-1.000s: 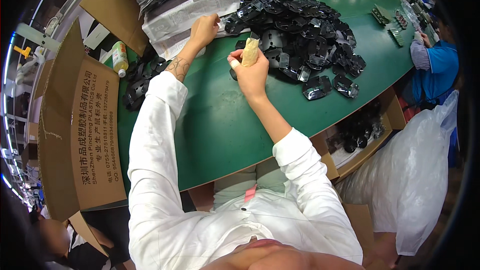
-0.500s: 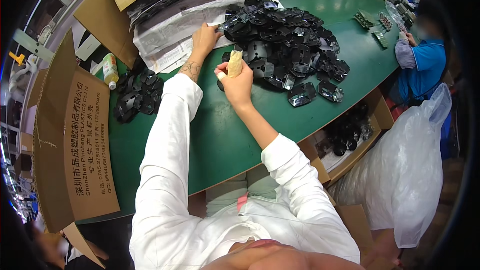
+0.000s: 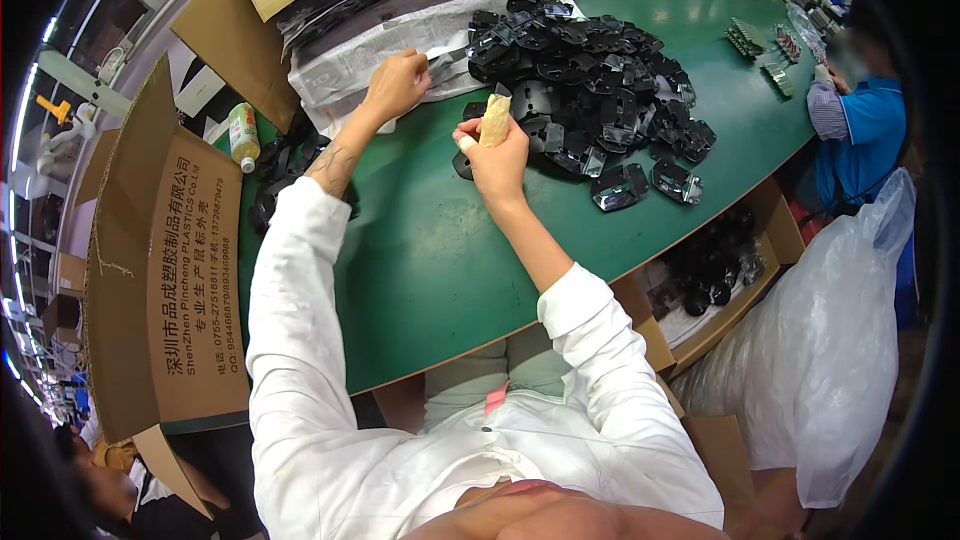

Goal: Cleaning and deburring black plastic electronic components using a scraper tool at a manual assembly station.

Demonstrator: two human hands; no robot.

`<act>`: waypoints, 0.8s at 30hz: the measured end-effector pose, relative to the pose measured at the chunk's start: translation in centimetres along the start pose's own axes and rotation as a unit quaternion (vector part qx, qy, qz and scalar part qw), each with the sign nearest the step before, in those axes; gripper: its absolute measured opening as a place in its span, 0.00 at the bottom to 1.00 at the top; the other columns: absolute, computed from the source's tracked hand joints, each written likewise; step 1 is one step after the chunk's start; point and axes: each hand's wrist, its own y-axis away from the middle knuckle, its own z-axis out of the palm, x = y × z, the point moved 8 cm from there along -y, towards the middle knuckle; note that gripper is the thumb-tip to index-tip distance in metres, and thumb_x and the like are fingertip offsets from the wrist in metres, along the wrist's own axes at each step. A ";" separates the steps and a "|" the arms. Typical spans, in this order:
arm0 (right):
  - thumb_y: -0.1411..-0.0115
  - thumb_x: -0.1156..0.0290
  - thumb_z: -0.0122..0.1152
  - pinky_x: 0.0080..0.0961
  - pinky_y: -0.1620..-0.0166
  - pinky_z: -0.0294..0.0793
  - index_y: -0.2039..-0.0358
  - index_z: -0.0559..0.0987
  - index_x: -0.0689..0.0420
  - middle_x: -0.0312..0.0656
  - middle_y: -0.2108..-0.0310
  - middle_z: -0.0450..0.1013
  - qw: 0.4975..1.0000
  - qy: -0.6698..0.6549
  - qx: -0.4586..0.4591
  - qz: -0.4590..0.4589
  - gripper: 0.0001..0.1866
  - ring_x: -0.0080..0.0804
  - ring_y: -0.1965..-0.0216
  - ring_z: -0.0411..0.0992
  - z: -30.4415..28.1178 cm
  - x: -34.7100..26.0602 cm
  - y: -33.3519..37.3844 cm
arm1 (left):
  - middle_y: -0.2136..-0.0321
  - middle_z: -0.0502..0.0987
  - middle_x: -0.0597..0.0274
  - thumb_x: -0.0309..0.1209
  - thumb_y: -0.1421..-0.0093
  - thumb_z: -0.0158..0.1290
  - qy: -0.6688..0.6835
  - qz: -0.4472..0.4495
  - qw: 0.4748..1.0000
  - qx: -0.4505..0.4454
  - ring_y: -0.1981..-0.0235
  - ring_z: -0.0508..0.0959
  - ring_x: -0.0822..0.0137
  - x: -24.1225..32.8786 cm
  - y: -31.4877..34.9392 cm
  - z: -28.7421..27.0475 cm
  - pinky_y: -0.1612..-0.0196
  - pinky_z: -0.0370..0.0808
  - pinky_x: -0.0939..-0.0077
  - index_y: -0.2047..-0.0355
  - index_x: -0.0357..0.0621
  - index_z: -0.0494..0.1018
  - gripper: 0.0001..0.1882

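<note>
- The right hand (image 3: 499,162) has its fingers wrapped round a tan-wrapped tool (image 3: 494,124), which points up and away over the surface (image 3: 420,265); a loosened grip could let it turn or slip.
- A black piece (image 3: 463,163) shows beside that thumb; whether it is gripped or merely lies there, I cannot tell. The dark tip of the tool, if sharp, could scratch it or nick a finger.
- The left hand (image 3: 396,87) hovers with curled fingers near the printed paper (image 3: 340,75); I cannot tell whether they pinch anything. A sleeve or wrist could drag the paper.
- Just beyond the right hand rises a heap of black shells (image 3: 590,70), likely to slide if one is pulled from low down.
- Two loose shells (image 3: 621,187) lie toward the near edge; a forearm's brush could tip them into the open box (image 3: 785,230) below.
</note>
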 end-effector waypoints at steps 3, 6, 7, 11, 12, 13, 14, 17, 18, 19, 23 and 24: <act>0.52 0.84 0.63 0.19 0.67 0.72 0.73 0.77 0.60 0.35 0.76 0.76 1.000 -0.020 0.003 -0.002 0.06 0.23 0.76 0.70 0.4 0.3 0.1 | 0.80 0.72 0.63 0.29 0.38 0.47 0.160 0.009 0.975 0.157 0.82 0.71 0.62 -0.5 2.1 -4.6 0.75 0.70 0.70 0.73 0.39 0.74 0.10; 0.53 0.83 0.64 0.19 0.67 0.72 0.73 0.77 0.59 0.35 0.76 0.76 1.000 -0.030 -0.008 -0.002 0.07 0.23 0.77 0.70 1.1 0.5 0.3 | 0.80 0.71 0.67 0.31 0.35 0.45 0.263 -0.074 0.949 0.159 0.81 0.69 0.68 -1.1 5.1 -8.1 0.76 0.68 0.75 0.72 0.39 0.74 0.12; 0.53 0.83 0.66 0.19 0.67 0.72 0.73 0.77 0.59 0.35 0.76 0.76 1.000 -0.031 0.001 0.000 0.07 0.23 0.77 0.70 0.4 0.6 0.2 | 0.79 0.71 0.68 0.32 0.34 0.45 0.326 -0.147 0.928 0.100 0.80 0.69 0.71 -0.8 5.8 -8.2 0.75 0.68 0.77 0.72 0.39 0.74 0.13; 0.53 0.82 0.69 0.19 0.66 0.72 0.73 0.77 0.59 0.35 0.75 0.76 0.998 -0.046 -0.028 0.011 0.09 0.22 0.76 0.70 1.1 0.5 1.2 | 0.79 0.70 0.72 0.36 0.31 0.44 0.464 -0.305 0.832 0.001 0.78 0.67 0.79 2.0 10.9 -8.9 0.74 0.65 0.85 0.71 0.40 0.74 0.16; 0.53 0.81 0.71 0.19 0.66 0.72 0.74 0.77 0.59 0.35 0.75 0.76 0.996 -0.055 -0.065 0.004 0.09 0.22 0.76 0.70 2.2 -0.6 1.6 | 0.79 0.70 0.72 0.36 0.31 0.44 0.492 -0.307 0.814 0.025 0.78 0.66 0.80 3.2 11.7 -9.5 0.74 0.64 0.86 0.72 0.40 0.73 0.16; 0.54 0.80 0.72 0.19 0.66 0.72 0.74 0.77 0.59 0.35 0.74 0.76 0.993 -0.064 -0.096 -0.005 0.10 0.22 0.76 0.70 2.8 -1.5 1.7 | 0.79 0.70 0.73 0.37 0.31 0.44 0.523 -0.304 0.795 0.046 0.78 0.66 0.82 4.2 11.9 -9.6 0.74 0.63 0.88 0.72 0.40 0.73 0.17; 0.54 0.79 0.73 0.20 0.65 0.72 0.74 0.76 0.59 0.35 0.74 0.76 0.990 -0.072 -0.124 -0.014 0.11 0.21 0.75 0.70 3.3 -2.0 1.8 | 0.79 0.70 0.73 0.38 0.30 0.45 0.554 -0.298 0.774 0.066 0.77 0.66 0.83 4.7 12.1 -9.9 0.73 0.63 0.89 0.72 0.40 0.73 0.17; 0.54 0.78 0.74 0.19 0.67 0.73 0.75 0.75 0.58 0.36 0.74 0.75 0.983 -0.092 -0.157 0.002 0.12 0.21 0.76 0.69 3.3 -0.5 1.4 | 0.77 0.71 0.72 0.38 0.30 0.45 0.577 -0.324 0.747 0.059 0.78 0.66 0.82 5.4 13.0 -9.9 0.74 0.63 0.89 0.72 0.40 0.73 0.17; 0.54 0.78 0.75 0.19 0.68 0.73 0.75 0.74 0.57 0.36 0.74 0.75 0.980 -0.102 -0.171 0.009 0.13 0.20 0.76 0.69 3.4 0.0 1.4 | 0.75 0.71 0.71 0.39 0.31 0.46 0.588 -0.335 0.734 0.055 0.79 0.66 0.81 5.6 13.2 -9.8 0.74 0.63 0.89 0.72 0.40 0.73 0.17; 0.54 0.77 0.75 0.18 0.68 0.73 0.76 0.74 0.57 0.36 0.74 0.75 0.976 -0.112 -0.186 0.015 0.14 0.20 0.76 0.69 3.5 0.3 1.4 | 0.74 0.72 0.70 0.39 0.31 0.46 0.599 -0.346 0.720 0.050 0.79 0.66 0.81 5.7 13.5 -9.6 0.75 0.63 0.89 0.72 0.40 0.72 0.17; 0.53 0.77 0.74 0.16 0.72 0.71 0.77 0.71 0.56 0.35 0.76 0.73 0.966 -0.186 -0.161 0.079 0.15 0.19 0.77 0.67 3.6 1.0 1.4 | 0.70 0.72 0.66 0.38 0.33 0.50 0.536 -0.295 0.776 0.155 0.81 0.66 0.79 4.5 15.2 -9.8 0.78 0.63 0.86 0.72 0.40 0.73 0.15; 0.52 0.77 0.74 0.16 0.74 0.70 0.77 0.71 0.55 0.35 0.76 0.72 0.961 -0.210 -0.152 0.099 0.15 0.19 0.78 0.67 3.5 1.3 1.5 | 0.68 0.73 0.65 0.38 0.34 0.51 0.512 -0.275 0.791 0.189 0.82 0.66 0.78 4.3 15.6 -10.0 0.79 0.63 0.85 0.71 0.41 0.73 0.14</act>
